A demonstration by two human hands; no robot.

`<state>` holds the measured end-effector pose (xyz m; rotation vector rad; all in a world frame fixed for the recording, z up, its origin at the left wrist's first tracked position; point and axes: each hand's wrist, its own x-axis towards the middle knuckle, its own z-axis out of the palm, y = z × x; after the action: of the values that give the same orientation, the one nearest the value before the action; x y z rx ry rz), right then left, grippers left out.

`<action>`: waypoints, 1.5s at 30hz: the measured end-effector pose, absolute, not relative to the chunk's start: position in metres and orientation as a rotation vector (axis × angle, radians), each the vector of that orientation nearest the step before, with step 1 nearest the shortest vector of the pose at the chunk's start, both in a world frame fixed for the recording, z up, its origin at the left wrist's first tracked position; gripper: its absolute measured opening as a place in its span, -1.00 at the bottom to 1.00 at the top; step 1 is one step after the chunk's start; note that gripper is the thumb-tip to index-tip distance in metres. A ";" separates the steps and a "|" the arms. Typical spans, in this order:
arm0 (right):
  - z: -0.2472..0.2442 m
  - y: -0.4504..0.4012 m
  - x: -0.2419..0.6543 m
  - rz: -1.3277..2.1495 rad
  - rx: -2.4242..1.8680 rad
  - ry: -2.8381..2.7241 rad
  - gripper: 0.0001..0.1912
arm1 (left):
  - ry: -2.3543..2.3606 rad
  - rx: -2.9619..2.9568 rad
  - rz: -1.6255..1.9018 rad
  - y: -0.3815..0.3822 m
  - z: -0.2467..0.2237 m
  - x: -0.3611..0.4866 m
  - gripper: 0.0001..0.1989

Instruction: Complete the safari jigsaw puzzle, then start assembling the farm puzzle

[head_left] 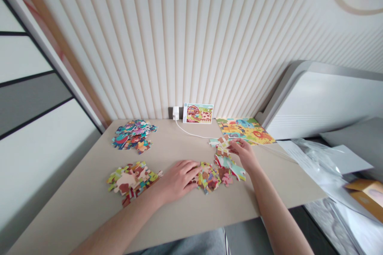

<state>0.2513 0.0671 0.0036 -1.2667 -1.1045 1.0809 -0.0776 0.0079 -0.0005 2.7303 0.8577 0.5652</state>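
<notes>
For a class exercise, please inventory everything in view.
Puzzle heap: one, mostly blue, far left
Second heap: one, multicoloured, near left
Mixed pieces: many, multicoloured, centre
Picture card: one, multicoloured, against wall
Animal picture: one, mostly yellow, far right
Charger: one, white, wall
Cable: count unclear, white, tabletop
Table: one, beige, centre
Wall: one, cream, behind
Panels: several, mostly white, left
Headboard: one, grey, right
Box: one, orange, right
Plastic: one, clear, right
Papers: several, white, right
Trousers: one, grey, bottom
Left hand: one, centre
Right hand: one, right
</notes>
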 end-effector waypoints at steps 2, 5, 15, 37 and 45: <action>0.004 0.066 0.251 1.091 -1.271 -1.114 -0.54 | 0.854 2.729 0.561 0.008 0.000 -0.077 -0.45; 0.004 0.066 0.251 1.090 -1.260 -1.102 -0.54 | 0.844 2.734 0.560 0.008 0.000 -0.078 -0.42; 0.007 0.066 0.253 1.007 -1.304 -1.145 -0.50 | 0.533 2.839 0.450 0.006 0.008 -0.081 -0.46; 0.004 0.060 0.233 1.123 -1.229 -1.507 -0.55 | 0.632 2.835 0.510 0.005 0.003 -0.078 -0.65; -0.008 0.070 0.252 0.475 -1.478 -2.009 -0.61 | 0.623 2.840 0.505 0.006 0.000 -0.079 -0.59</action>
<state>0.2516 0.0698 -0.0079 -1.4777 -2.0087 0.4746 -0.0791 0.0061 0.0002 2.8397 0.6230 0.5053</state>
